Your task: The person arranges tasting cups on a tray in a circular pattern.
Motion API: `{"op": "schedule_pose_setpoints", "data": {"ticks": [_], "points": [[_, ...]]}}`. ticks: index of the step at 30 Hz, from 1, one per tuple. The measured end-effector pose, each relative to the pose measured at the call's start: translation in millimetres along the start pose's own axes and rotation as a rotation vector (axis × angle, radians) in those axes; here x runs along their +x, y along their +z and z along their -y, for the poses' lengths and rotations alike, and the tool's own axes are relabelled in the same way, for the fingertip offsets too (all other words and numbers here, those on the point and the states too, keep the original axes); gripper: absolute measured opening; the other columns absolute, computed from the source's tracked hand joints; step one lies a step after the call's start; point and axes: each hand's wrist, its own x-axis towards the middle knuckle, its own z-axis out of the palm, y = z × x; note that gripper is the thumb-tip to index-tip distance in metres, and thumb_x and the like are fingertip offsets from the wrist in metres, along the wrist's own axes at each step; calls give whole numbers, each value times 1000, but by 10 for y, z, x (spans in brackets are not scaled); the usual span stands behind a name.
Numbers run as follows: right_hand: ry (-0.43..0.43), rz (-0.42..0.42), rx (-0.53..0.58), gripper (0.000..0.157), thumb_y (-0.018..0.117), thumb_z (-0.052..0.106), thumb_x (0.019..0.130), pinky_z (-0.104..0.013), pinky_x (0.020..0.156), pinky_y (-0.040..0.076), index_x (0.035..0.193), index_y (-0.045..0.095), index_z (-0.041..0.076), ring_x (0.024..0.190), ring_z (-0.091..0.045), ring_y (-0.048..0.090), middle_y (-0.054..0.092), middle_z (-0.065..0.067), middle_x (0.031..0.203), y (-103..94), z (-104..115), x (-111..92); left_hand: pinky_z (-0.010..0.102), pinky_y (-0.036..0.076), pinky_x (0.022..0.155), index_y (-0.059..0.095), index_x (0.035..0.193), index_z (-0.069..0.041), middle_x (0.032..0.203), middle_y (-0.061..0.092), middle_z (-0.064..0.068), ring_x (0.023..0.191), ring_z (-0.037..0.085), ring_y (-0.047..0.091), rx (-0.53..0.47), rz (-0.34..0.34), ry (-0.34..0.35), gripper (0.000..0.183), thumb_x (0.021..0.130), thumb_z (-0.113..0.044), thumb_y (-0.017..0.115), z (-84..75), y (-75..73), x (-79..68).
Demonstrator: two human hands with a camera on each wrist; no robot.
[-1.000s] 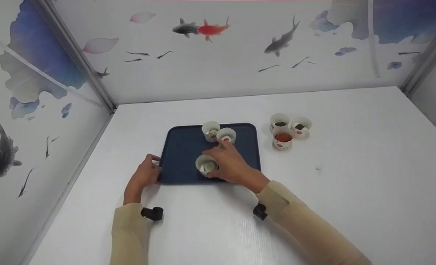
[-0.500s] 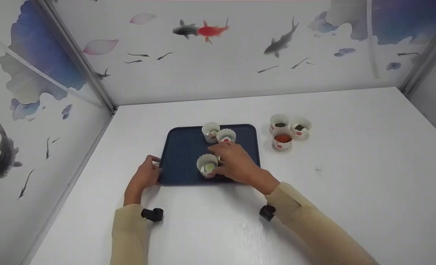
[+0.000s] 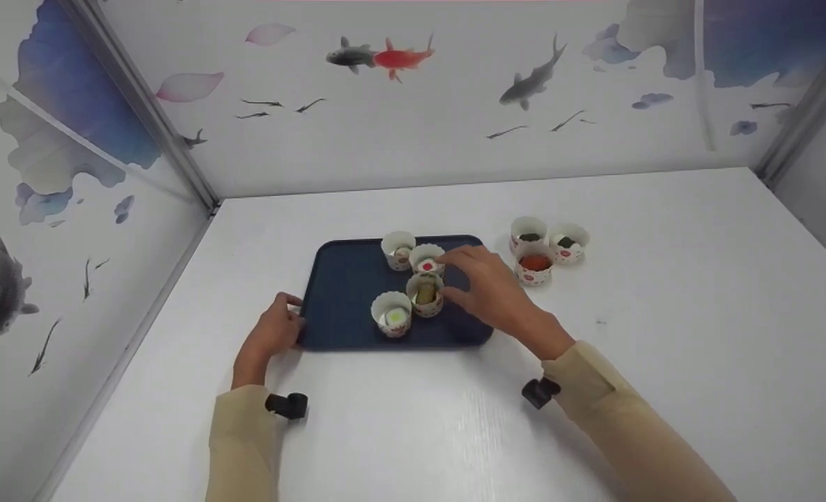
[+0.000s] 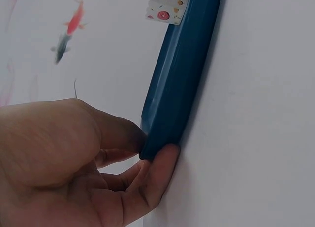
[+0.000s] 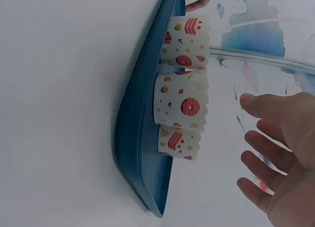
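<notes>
My left hand (image 3: 276, 328) grips the left edge of a dark blue tray (image 3: 343, 279), thumb at the rim and fingers below it in the left wrist view. Several printed paper baking cups stand upright on the tray: a front cup (image 3: 391, 315) with white and yellow-green contents, a cup with a brownish-yellow piece (image 3: 425, 294), a cup with a red-dotted white piece (image 3: 427, 261) and a back cup (image 3: 399, 251) with pale contents. Over the tray's right side, my right hand (image 3: 493, 289) has spread fingers and holds nothing. It is apart from the cups in the right wrist view (image 5: 280, 153).
Right of the tray, 3 more paper cups stand together on the white table (image 3: 664, 348): one with orange-red contents (image 3: 534, 263) and two with dark contents, a rear cup (image 3: 527, 233) and a right-hand cup (image 3: 568, 243). Fish-patterned walls (image 3: 455, 139) enclose the table.
My right hand has let go of a cup near the tray's front and moved right and slightly up, uncovering the brownish-yellow cup. My left hand stays on the tray edge.
</notes>
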Motion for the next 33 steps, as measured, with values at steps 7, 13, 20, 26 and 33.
{"op": "schedule_pose_setpoints", "data": {"ticks": [7, 13, 20, 26, 33], "points": [[35, -67, -17, 41, 76, 14, 89, -49, 102, 49, 128, 65, 7, 121, -34, 58, 65, -13, 129, -174, -251, -79, 35, 47, 81, 37, 142, 3, 118, 59, 24, 98, 27, 59, 1, -3, 2, 39, 104, -7, 41, 30, 6, -9], [137, -102, 3, 43, 76, 10, 88, -52, 100, 48, 129, 64, 4, 120, -38, 57, 64, -17, 130, -328, -511, -117, 33, 48, 79, 36, 142, 4, 120, 59, 26, 98, 27, 61, -11, 9, 11, 40, 104, -7, 41, 30, 8, 8], [191, -138, 110, 41, 72, 1, 89, -50, 102, 49, 129, 63, 1, 125, -38, 53, 60, -19, 134, -490, -720, -119, 31, 48, 76, 36, 142, 5, 122, 59, 26, 96, 26, 61, -20, 6, 11, 40, 103, -6, 41, 36, 8, 23], [256, -153, 118, 44, 70, 5, 91, -56, 107, 42, 134, 60, 3, 128, -38, 48, 59, -20, 136, -574, -849, -130, 36, 48, 83, 36, 143, 4, 128, 57, 28, 103, 28, 60, -18, 8, 10, 40, 104, -7, 40, 40, 19, 11], [392, -167, 173, 53, 72, 19, 93, -57, 111, 39, 142, 54, 9, 138, -40, 41, 50, -19, 146, -618, -1037, -153, 37, 48, 83, 37, 142, 4, 125, 58, 28, 101, 29, 61, -13, -5, 13, 40, 104, -7, 41, 28, 2, -7]]}}
